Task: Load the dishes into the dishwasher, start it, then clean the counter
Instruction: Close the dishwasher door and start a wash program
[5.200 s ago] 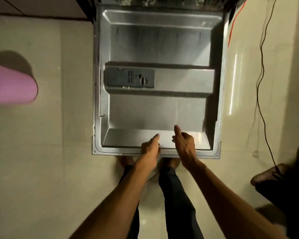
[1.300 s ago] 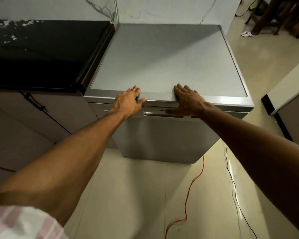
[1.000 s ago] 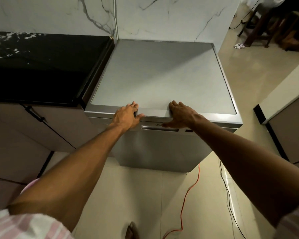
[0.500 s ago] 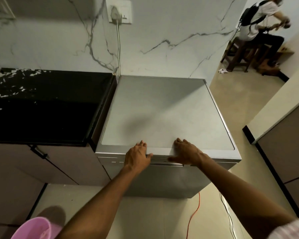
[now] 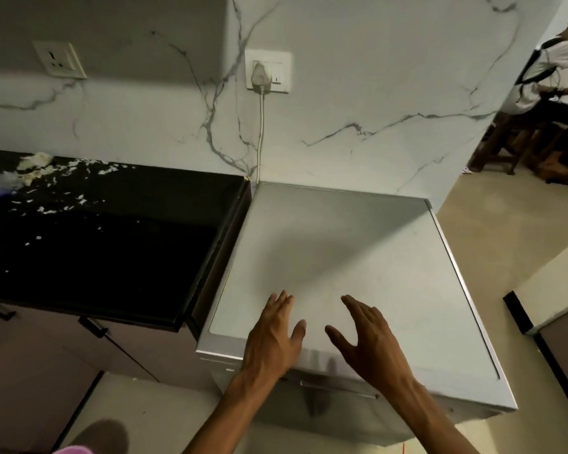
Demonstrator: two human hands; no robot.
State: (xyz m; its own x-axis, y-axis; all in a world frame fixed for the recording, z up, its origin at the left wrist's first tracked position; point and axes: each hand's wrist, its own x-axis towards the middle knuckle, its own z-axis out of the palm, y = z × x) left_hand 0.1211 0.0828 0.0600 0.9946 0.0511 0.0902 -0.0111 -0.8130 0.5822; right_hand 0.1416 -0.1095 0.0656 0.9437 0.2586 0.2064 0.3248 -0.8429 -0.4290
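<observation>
Hovering open-fingered, left hand (image 5: 273,339) and right hand (image 5: 371,342) overhang the dishwasher (image 5: 358,257) front edge.

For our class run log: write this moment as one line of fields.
left hand: open, above lid | right hand: open, above lid | grey metal dishwasher: door closed | black stone counter: white scraps remain

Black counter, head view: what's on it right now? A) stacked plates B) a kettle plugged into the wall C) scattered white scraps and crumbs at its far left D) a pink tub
C: the black counter carries white scraps strewn over its far left end, with no plates, tub or kettle on it; the wall plug's cord drops behind the dishwasher instead.
</observation>
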